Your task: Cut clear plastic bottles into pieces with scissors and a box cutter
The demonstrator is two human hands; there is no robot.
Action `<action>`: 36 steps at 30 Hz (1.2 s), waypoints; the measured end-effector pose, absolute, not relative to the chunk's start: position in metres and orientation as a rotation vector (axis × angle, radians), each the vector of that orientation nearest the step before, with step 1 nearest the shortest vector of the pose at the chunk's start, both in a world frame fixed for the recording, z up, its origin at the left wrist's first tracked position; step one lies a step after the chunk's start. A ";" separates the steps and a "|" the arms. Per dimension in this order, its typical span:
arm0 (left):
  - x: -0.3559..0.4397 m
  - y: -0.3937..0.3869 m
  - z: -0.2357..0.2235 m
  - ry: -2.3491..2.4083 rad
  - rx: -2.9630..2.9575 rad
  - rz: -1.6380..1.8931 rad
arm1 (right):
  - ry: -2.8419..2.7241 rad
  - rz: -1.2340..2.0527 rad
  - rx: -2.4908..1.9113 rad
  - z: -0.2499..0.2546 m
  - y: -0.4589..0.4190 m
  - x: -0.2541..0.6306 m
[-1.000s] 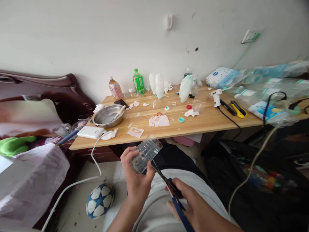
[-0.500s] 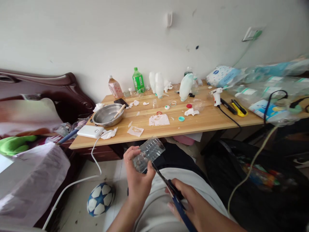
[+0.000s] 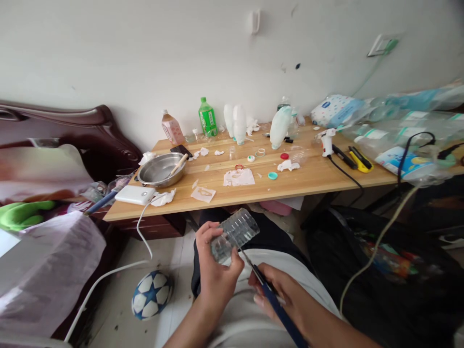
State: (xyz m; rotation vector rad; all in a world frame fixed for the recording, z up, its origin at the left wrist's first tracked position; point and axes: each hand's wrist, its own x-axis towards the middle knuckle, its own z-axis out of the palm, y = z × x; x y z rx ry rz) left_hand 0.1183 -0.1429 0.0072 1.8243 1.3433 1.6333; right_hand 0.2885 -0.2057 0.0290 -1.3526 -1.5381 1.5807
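Table [image 3: 275, 190] ahead; short of its edge, left hand [image 3: 217, 275] pinches bottle [image 3: 242, 227], long axis slanting tableward. Right hand [image 3: 281, 285], farther from table, fingers curled round scissors [image 3: 268, 291], blades at bottle.

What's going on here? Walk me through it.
A person's left hand grips a clear plastic bottle piece over their lap. The right hand holds blue-handled scissors, blades pointed at the plastic; whether they are biting in is hard to tell. On the wooden table beyond lie a metal bowl and a glue gun.
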 end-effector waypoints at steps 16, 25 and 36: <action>0.097 -0.138 -0.001 1.025 2.105 1.507 | -1.608 1.604 -1.352 0.027 -0.207 0.292; 0.102 -0.140 -0.006 1.049 2.169 1.566 | -1.586 1.594 -1.383 0.025 -0.211 0.288; 0.105 -0.143 -0.012 0.824 1.638 1.540 | -1.754 1.125 -1.553 0.005 -0.216 0.284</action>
